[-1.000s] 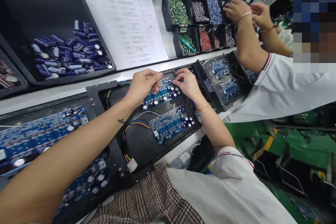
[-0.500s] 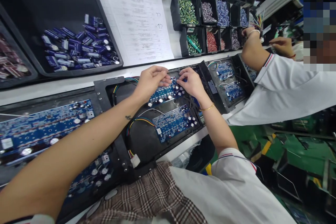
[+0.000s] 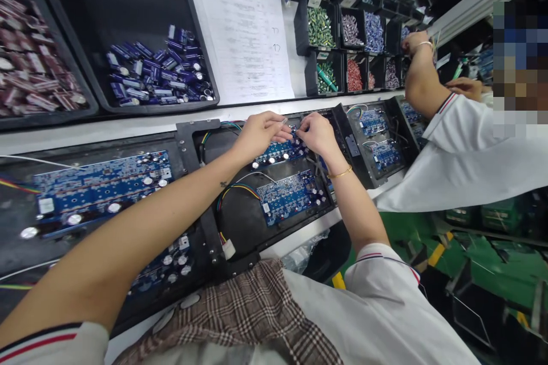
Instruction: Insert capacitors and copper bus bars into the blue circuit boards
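Holding a small pale part [image 3: 283, 121] between thumb and fingers in the left hand [image 3: 266, 136], palm partly turned up, above the upper circuit board [image 3: 278, 153]. Bringing the right hand [image 3: 317, 132] down to the right end of the same board, with fingertips bent close together; cannot tell from here whether grasping anything. Lying flat in a black tray [image 3: 242, 225], the upper board, partly covered by both hands. Just below it in the same tray, a lower circuit board [image 3: 291, 197], with coloured wires [image 3: 240, 186] at its left end and a white plug [image 3: 228, 248] near the tray's lower edge. To the left, a large circuit board [image 3: 103, 185]. Behind, a dark bin [image 3: 124, 0] of blue cylinders [image 3: 158, 74], printed paper [image 3: 244, 28] and small bins of colourful parts [image 3: 320, 28]. Farther right, a co-worker's hand [image 3: 415, 41] near those small bins.
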`<action>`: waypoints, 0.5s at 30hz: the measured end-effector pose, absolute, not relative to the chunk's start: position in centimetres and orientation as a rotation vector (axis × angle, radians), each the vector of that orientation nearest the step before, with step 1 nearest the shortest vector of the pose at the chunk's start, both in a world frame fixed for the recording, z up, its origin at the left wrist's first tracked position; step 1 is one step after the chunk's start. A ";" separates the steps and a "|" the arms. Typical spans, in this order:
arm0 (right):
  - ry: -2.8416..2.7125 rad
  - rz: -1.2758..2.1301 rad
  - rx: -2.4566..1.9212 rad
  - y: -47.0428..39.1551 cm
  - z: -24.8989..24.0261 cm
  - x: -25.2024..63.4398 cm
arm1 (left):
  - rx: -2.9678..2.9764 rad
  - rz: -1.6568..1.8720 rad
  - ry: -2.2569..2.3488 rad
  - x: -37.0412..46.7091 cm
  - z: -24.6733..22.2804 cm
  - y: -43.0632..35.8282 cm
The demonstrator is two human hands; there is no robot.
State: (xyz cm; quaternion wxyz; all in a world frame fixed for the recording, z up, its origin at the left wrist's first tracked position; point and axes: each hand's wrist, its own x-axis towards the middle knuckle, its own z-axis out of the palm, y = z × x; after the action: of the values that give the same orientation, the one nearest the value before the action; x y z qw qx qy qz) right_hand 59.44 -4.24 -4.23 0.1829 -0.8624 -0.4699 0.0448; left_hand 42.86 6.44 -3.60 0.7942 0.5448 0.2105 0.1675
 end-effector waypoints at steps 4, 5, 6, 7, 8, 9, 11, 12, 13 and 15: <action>-1.221 0.133 -2.409 -4.7 -2.5 58.4 | 1.211 0.339 0.425 41.3 -2.7 7.3; -1.216 0.204 -2.300 -4.9 -1.8 57.4 | 1.235 0.327 0.410 40.5 -2.2 7.3; -1.226 0.303 -2.157 -5.2 -1.0 56.1 | 1.269 0.303 0.384 39.4 -1.7 7.2; -1.252 0.448 -1.988 -5.6 -0.1 54.6 | 1.306 0.272 0.352 38.3 -1.2 6.9; -1.295 0.597 -1.844 -5.9 0.7 52.8 | 1.345 0.233 0.317 37.2 -0.6 6.6; -1.318 0.642 -1.757 -6.3 1.5 51.1 | 1.383 0.189 0.285 36.0 0.0 6.3; -1.335 0.558 -1.706 -7.4 2.7 48.2 | 1.480 0.095 0.245 33.6 1.2 6.7; -1.350 0.512 -1.725 -8.0 3.1 47.2 | 1.554 0.082 0.277 32.2 1.8 7.7; -1.364 0.457 -1.764 -8.8 3.3 46.7 | 1.649 0.121 0.366 30.4 2.5 9.2; -1.322 0.354 -1.864 -10.5 3.4 46.7 | 1.851 0.396 0.720 25.7 4.5 13.4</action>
State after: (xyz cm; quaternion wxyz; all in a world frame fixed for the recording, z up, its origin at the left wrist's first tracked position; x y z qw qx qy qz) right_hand 46.67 -10.51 3.38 0.4030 -0.7377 -0.5232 0.1400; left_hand 25.70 13.44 4.53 0.5297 0.7752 0.3016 0.1659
